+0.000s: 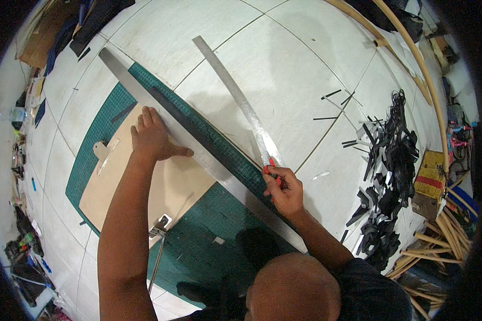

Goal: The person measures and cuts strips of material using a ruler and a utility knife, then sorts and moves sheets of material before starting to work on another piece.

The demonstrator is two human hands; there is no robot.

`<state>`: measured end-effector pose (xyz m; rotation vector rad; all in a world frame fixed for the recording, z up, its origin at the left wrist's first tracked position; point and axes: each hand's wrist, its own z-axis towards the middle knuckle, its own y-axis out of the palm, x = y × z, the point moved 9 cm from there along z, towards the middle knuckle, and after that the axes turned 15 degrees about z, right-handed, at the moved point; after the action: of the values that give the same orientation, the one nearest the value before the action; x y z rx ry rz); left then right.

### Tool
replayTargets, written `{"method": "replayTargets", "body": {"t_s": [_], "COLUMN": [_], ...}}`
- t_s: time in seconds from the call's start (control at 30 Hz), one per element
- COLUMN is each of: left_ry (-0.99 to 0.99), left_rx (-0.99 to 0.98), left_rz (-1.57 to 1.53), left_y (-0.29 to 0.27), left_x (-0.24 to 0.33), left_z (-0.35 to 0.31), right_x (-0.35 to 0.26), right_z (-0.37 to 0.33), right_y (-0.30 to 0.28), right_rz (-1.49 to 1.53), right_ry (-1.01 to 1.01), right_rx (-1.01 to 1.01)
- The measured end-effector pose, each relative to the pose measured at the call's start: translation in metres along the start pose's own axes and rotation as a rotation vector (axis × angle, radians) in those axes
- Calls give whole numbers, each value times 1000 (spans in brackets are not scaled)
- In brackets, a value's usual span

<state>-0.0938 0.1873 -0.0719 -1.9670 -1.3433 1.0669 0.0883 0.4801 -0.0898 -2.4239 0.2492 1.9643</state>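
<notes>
A long steel ruler (209,162) lies diagonally over a green cutting mat (198,257), with a black strip of material (182,113) along its far side. My left hand (151,136), thumb and fingers spread, presses flat near the ruler's edge, over a pale brown clipboard (107,187). My right hand (285,192) is closed around a red and black handled tool (271,170), seemingly a cutter. Its blade end is too small to make out. Beyond that hand, a second steel ruler (233,93) rests on the tiles, its near end beside my fingers.
A heap of black and white strips (388,171) lies on the right, with loose thin pieces (332,95) near it. Farther right are a yellow and red box (429,176) and bundled rattan-like canes (434,249). Clutter and a plastic bottle (17,114) line the left side.
</notes>
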Motion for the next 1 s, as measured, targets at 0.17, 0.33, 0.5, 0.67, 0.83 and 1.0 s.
{"method": "replayTargets", "body": {"t_s": [0.17, 0.33, 0.5, 0.67, 0.83, 1.0], "left_ry": [5, 4, 24, 26, -20, -35], "left_rx": [3, 34, -13, 24, 7, -14], "left_rz": [52, 59, 31, -58, -125, -105], "left_y": [2, 7, 9, 11, 8, 1], "left_x": [-2, -7, -3, -5, -8, -12], "left_z": [3, 4, 11, 12, 8, 7], "right_x": [-8, -11, -16, -28, 3, -16], "right_z": [8, 33, 65, 82, 75, 79], "right_y": [12, 32, 55, 80, 73, 119], "right_rz": [200, 94, 58, 145, -82, -68], "right_ry": [66, 69, 97, 134, 541, 625], "right_rx": [33, -126, -101, -113, -133, -216]}}
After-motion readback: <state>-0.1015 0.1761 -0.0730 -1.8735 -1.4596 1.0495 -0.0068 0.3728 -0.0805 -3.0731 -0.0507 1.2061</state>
